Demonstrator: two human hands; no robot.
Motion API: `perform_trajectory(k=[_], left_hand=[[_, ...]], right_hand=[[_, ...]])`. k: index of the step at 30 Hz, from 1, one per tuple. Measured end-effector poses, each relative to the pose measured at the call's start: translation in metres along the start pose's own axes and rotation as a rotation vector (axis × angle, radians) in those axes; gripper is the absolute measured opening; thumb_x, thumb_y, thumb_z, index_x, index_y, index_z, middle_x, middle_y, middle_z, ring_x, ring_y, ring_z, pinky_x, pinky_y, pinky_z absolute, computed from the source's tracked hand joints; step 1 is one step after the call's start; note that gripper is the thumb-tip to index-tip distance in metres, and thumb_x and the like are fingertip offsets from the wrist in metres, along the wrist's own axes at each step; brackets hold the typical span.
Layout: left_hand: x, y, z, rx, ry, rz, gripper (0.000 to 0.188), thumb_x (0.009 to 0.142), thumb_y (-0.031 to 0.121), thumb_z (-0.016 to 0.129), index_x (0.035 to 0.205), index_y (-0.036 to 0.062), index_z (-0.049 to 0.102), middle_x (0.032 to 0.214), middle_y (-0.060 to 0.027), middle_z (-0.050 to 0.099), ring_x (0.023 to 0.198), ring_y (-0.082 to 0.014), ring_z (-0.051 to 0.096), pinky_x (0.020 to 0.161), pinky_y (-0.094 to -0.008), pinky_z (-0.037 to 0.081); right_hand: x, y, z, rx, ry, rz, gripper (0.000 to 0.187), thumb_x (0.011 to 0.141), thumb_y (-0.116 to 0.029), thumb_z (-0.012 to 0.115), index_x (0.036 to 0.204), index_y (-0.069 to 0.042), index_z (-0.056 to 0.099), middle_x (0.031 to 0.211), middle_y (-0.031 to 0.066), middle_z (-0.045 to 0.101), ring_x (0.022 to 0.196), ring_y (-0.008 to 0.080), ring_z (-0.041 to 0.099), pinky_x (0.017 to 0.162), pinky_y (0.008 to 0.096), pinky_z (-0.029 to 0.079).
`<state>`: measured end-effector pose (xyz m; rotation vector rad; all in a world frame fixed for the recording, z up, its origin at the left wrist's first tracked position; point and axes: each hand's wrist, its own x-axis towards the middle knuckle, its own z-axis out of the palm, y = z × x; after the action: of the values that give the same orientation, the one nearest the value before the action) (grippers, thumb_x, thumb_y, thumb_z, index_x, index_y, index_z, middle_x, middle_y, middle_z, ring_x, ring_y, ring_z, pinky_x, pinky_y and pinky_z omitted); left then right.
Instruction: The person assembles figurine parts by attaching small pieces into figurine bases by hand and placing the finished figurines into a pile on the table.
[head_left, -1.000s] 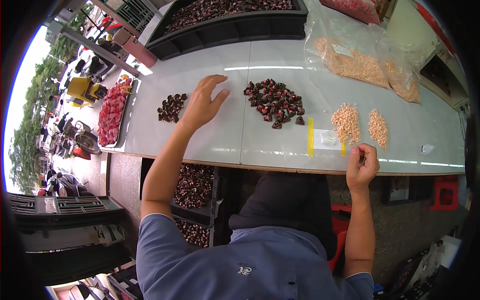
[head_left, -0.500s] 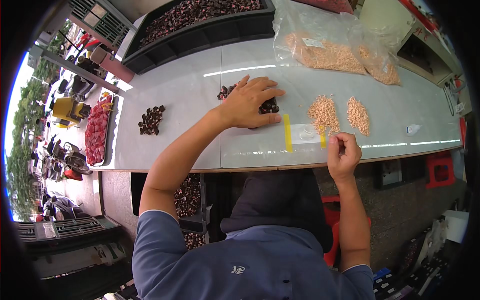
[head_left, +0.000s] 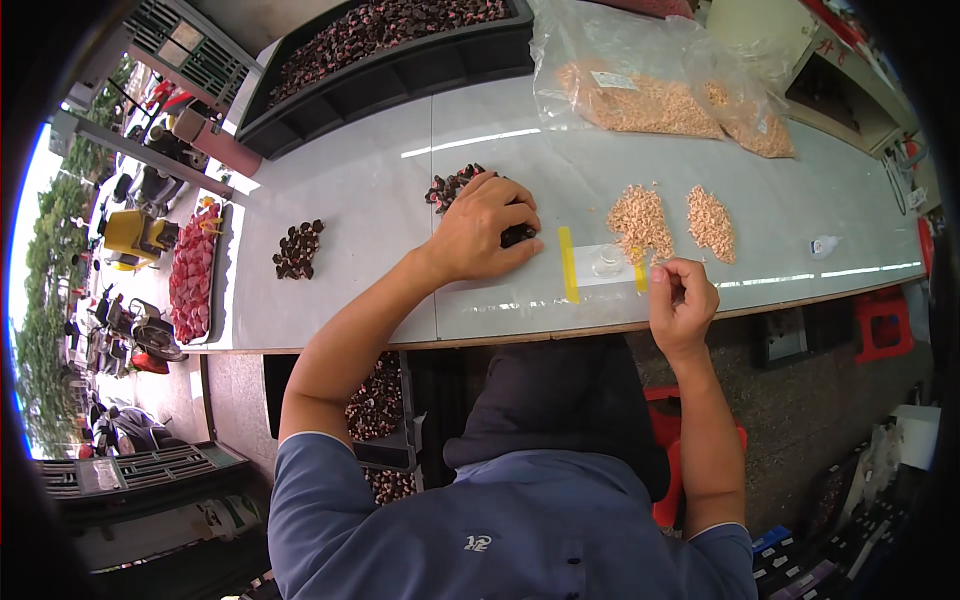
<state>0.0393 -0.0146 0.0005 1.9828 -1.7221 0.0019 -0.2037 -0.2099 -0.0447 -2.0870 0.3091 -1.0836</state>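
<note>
The left hand (head_left: 482, 228) curves over the larger pile of dark pieces (head_left: 446, 190) on the worktop (head_left: 370, 215), its fingers bent, with some pieces showing beside the thumb; whether they clamp any, one cannot tell; the right hand (head_left: 686, 308) is at the front edge, its thumb and forefinger together at the tips, near a clear round object (head_left: 607, 263) and a pale crumb heap (head_left: 642, 220); a smaller dark pile (head_left: 298, 250) lies well to the left.
</note>
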Motion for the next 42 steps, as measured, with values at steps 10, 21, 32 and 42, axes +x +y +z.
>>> perform_trajectory(k=[10, 21, 32, 42], left_hand=[[-0.012, -0.029, -0.031, 0.025, 0.043, -0.182, 0.046, 0.094, 0.038, 0.067, 0.131, 0.0111, 0.063, 0.141, -0.0133, 0.056, 0.136, -0.0346, 0.049, 0.120, -0.0611, 0.024], [-0.028, -0.036, -0.023, -0.213, -0.068, -0.224, 0.051, 0.103, 0.035, 0.055, 0.139, -0.0003, 0.056, 0.145, -0.0213, 0.054, 0.143, -0.0374, 0.042, 0.119, -0.0451, 0.032], [0.004, -0.038, -0.021, -0.349, -0.170, -0.114, 0.049, 0.105, 0.036, 0.052, 0.137, -0.0012, 0.058, 0.146, -0.0215, 0.054, 0.140, -0.0382, 0.046, 0.118, -0.0447, 0.035], [-0.036, -0.018, -0.039, -0.186, -0.035, -0.189, 0.079, 0.090, 0.060, 0.065, 0.145, 0.0053, 0.052, 0.153, -0.0202, 0.046, 0.146, -0.0406, 0.037, 0.119, -0.0578, 0.026]], right_hand=[[0.001, -0.002, -0.001, -0.002, -0.005, -0.012, 0.011, 0.094, -0.007, 0.068, 0.092, 0.000, 0.059, 0.068, 0.0028, 0.060, 0.056, 0.0063, 0.050, 0.050, 0.0230, 0.037], [0.002, -0.001, -0.001, -0.011, 0.004, -0.012, 0.010, 0.093, -0.007, 0.068, 0.093, 0.000, 0.060, 0.068, 0.0029, 0.060, 0.056, 0.0075, 0.051, 0.050, 0.0238, 0.038], [-0.001, 0.000, 0.000, -0.006, -0.002, -0.007, 0.012, 0.094, -0.007, 0.068, 0.092, 0.000, 0.059, 0.067, 0.0026, 0.060, 0.057, 0.0062, 0.051, 0.051, 0.0227, 0.038], [0.002, 0.000, 0.000, 0.015, 0.003, 0.000, 0.011, 0.095, -0.006, 0.068, 0.093, 0.001, 0.060, 0.067, 0.0032, 0.060, 0.056, 0.0059, 0.051, 0.051, 0.0222, 0.039]])
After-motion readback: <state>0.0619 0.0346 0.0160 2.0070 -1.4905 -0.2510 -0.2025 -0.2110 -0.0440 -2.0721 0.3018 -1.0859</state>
